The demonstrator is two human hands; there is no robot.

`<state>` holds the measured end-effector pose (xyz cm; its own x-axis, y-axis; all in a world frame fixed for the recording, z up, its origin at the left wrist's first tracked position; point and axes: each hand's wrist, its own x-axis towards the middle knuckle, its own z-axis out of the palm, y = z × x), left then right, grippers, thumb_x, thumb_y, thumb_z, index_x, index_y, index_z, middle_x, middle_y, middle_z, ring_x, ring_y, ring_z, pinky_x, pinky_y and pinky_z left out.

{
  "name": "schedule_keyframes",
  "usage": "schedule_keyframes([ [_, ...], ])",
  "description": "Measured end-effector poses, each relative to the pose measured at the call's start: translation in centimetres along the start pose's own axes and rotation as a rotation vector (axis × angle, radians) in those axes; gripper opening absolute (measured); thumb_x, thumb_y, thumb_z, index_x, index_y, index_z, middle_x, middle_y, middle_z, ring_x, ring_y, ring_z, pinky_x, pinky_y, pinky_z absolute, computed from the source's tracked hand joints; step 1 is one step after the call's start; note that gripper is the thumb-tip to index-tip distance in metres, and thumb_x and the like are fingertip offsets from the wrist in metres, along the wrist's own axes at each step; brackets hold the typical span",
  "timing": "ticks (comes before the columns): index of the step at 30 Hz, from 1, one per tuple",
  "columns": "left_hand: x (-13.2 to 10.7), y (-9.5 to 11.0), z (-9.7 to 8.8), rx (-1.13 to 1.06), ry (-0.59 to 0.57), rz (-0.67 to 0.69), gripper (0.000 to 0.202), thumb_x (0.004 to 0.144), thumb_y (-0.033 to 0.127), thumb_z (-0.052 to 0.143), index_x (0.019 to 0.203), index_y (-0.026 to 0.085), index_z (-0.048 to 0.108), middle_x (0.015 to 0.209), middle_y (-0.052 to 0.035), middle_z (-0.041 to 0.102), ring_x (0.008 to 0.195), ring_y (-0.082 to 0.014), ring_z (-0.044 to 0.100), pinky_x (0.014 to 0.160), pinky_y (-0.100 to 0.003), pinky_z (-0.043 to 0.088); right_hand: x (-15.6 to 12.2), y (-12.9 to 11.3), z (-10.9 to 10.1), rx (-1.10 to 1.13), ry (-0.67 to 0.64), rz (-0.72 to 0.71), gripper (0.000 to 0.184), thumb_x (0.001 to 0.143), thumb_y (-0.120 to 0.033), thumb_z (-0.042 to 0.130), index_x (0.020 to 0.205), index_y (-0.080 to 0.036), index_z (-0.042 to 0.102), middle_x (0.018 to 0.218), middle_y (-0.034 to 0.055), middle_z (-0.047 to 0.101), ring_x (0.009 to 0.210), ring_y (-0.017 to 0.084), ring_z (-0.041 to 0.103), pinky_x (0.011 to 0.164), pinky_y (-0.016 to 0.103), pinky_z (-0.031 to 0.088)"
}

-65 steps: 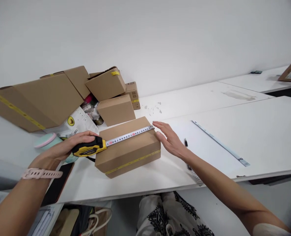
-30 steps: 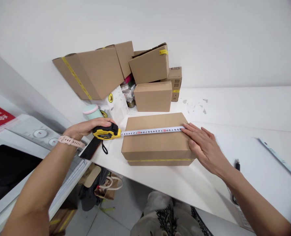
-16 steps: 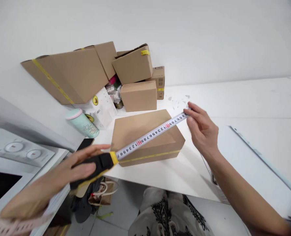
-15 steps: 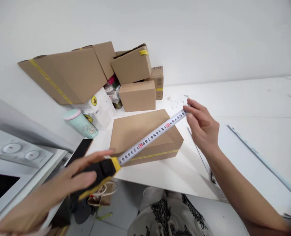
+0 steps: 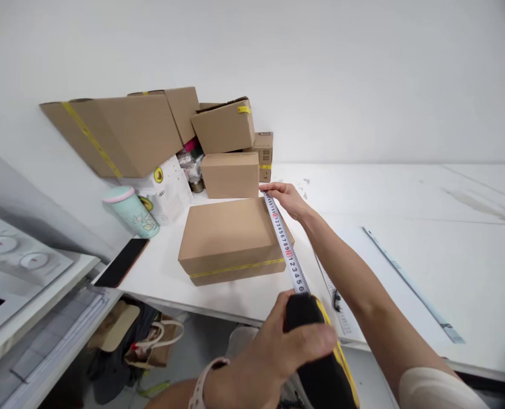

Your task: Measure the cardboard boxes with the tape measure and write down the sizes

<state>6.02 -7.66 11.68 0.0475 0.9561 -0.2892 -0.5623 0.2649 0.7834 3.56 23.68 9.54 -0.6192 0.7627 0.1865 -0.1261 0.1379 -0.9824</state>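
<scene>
My left hand (image 5: 273, 352) is wrapped round the black and yellow case of a tape measure (image 5: 318, 352), close to the camera past the table's front edge. From the case a white blade (image 5: 284, 241) runs away from me over the right end of a closed cardboard box (image 5: 226, 233) with yellow tape on its front. At the far end, near the box's back right corner, my right hand (image 5: 287, 197) pinches the tip of the blade. Whether the blade touches the box top, I cannot tell.
Behind the box stand a smaller carton (image 5: 230, 176) and several stacked cardboard boxes (image 5: 124, 133). To the left are a mint tumbler (image 5: 133, 213), a dark flat phone-like slab (image 5: 122, 262) and a white appliance (image 5: 17, 250). White sheets (image 5: 388, 284) lie at the right.
The tape has swung from lying diagonally across the box to running front to back along its right end. My left hand moved right and nearer; my right hand moved left.
</scene>
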Motion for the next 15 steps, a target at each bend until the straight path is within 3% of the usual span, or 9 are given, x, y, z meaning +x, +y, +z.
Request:
schedule_keyframes([
  [3, 0.8, 1.3, 1.4, 0.039, 0.077, -0.071, 0.056, 0.066, 0.058, 0.085, 0.096, 0.021, 0.056, 0.085, -0.0002, 0.056, 0.08, -0.0166, 0.055, 0.075, -0.031, 0.046, 0.7, 0.3, 0.5, -0.039, 0.08, 0.055, 0.02, 0.08, -0.012, 0.061, 0.085, -0.019, 0.079, 0.082, 0.0012, 0.076, 0.071, 0.013, 0.062, 0.075, 0.03, 0.053],
  [7, 0.9, 1.7, 1.2, 0.068, 0.115, -0.096, 0.058, 0.065, 0.06, 0.083, 0.096, 0.022, 0.054, 0.086, 0.0, 0.055, 0.081, -0.0172, 0.054, 0.072, -0.031, 0.044, 0.7, 1.4, 0.8, -0.053, 0.057, 0.123, 0.02, 0.081, -0.012, 0.061, 0.088, -0.019, 0.079, 0.065, -0.0011, 0.069, 0.058, 0.012, 0.056, 0.058, 0.026, 0.046],
  [15, -0.3, 1.7, 0.7, 0.051, 0.148, -0.131, 0.058, 0.065, 0.06, 0.084, 0.096, 0.02, 0.055, 0.088, -0.0015, 0.057, 0.084, -0.0171, 0.054, 0.077, -0.032, 0.044, 0.4, 2.3, 0.8, -0.004, 0.035, 0.112, 0.021, 0.078, -0.013, 0.065, 0.091, -0.018, 0.081, 0.075, 0.0024, 0.076, 0.064, 0.012, 0.061, 0.063, 0.026, 0.05],
])
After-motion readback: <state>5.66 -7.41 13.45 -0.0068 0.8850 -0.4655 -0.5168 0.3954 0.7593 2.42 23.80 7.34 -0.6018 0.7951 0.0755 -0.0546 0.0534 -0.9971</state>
